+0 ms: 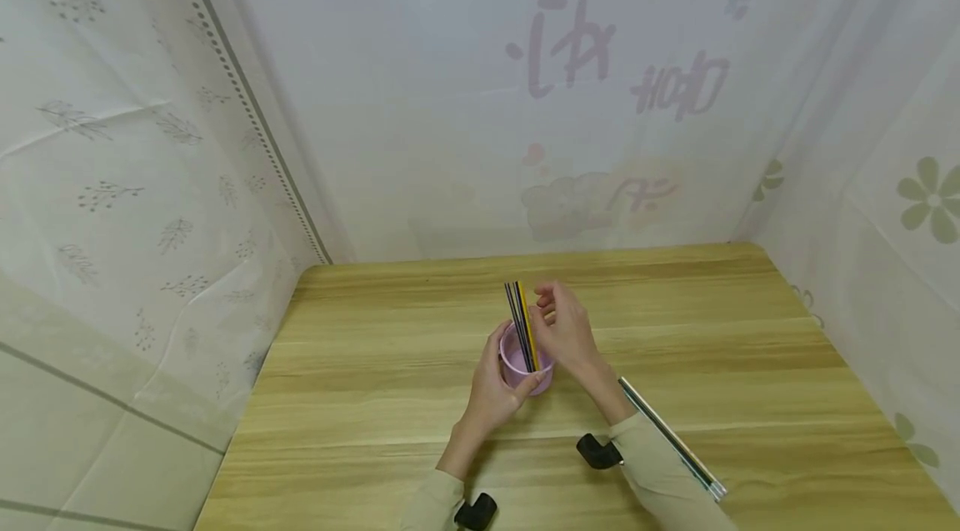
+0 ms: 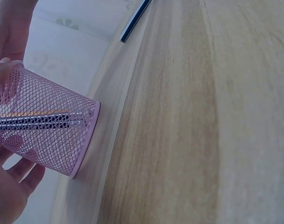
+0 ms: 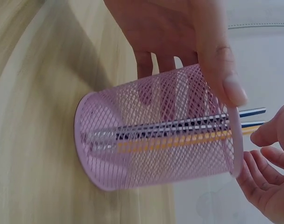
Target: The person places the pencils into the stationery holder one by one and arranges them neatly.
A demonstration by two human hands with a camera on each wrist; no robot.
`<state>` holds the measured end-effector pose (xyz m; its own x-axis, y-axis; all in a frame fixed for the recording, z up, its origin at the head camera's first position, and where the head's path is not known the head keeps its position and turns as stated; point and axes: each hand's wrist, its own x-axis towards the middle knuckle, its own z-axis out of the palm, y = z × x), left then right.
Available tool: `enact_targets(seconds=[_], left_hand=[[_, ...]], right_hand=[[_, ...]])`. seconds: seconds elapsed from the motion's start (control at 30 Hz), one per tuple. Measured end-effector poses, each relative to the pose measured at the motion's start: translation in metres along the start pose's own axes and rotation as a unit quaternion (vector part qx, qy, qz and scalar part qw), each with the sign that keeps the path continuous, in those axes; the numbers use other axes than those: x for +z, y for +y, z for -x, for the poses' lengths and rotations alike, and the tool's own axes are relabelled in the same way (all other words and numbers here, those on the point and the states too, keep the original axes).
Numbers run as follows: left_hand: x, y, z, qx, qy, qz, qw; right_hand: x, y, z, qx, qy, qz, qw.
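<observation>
Presently, the left hand (image 1: 495,393) grips a pink mesh cup (image 1: 542,384) around its wall, thumb at the rim, about midway between the left and right edges of the table (image 1: 375,364); whether the base bears on the wood could not be established. Within the cup, dark pencils (image 1: 522,335) and a yellow pencil (image 1: 527,318) stand bunched, upper ends projecting past the rim. The right hand (image 1: 567,333) is just beside those ends, fingers loosely curled, no object visible in its hold; contact between its thumb and the yellow pencil cannot be confirmed. Loose pencils (image 1: 667,429) lie between the right forearm (image 1: 611,393) and the table's right edge, close along the sleeve (image 1: 660,464), their long axis slanting from the cup's side toward the near right corner. In my judgement, that bearing governs any reach for them: they lie back from the right hand, toward the near edge and to its right, running roughly alongside its own forearm. The right hand is the nearer; the left is occupied and farther off.
</observation>
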<state>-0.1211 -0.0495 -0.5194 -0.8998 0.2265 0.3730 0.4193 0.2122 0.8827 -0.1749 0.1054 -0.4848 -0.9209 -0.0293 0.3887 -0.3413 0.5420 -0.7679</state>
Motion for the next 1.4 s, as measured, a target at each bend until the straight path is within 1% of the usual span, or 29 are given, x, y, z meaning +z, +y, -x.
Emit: enact_targets(seconds=[0.07,0.2,0.27,0.37,0.5,0.73,0.9,1.03,1.2,1.4], left_hand=[[0.002,-0.006,0.000,-0.004,0.004,0.002,1.0000],[0.009,-0.026,0.001,-0.020,0.009,0.007,0.9997],[0.011,-0.037,0.002,-0.024,0.012,0.000,0.9996],[0.011,-0.042,0.002,-0.023,0.012,-0.008,0.9996],[0.010,-0.044,0.002,-0.018,0.012,-0.014,0.9997],[0.010,-0.041,0.002,-0.017,0.009,-0.020,0.9996],[0.010,-0.041,0.002,-0.007,0.012,-0.026,0.9996],[0.011,-0.041,0.001,-0.003,0.012,-0.029,0.9995],[0.010,-0.041,0.001,-0.009,0.011,-0.022,0.9997],[0.011,-0.042,0.001,-0.008,0.013,-0.024,0.9996]], right_hand=[[-0.003,0.001,0.003,-0.005,0.004,0.004,1.000],[-0.011,0.006,0.008,-0.016,0.014,0.023,1.000],[-0.015,0.009,0.011,-0.021,0.019,0.032,0.999],[-0.022,0.012,0.015,-0.019,0.020,0.042,0.999],[-0.031,0.018,0.020,-0.007,0.020,0.052,0.998],[-0.043,0.032,0.032,0.017,0.023,0.082,0.996],[-0.054,0.038,0.041,0.040,0.020,0.081,0.996],[-0.063,0.044,0.049,0.062,0.013,0.083,0.995],[-0.073,0.053,0.059,0.072,0.005,0.099,0.992],[-0.084,0.061,0.070,0.113,-0.022,0.120,0.986]])
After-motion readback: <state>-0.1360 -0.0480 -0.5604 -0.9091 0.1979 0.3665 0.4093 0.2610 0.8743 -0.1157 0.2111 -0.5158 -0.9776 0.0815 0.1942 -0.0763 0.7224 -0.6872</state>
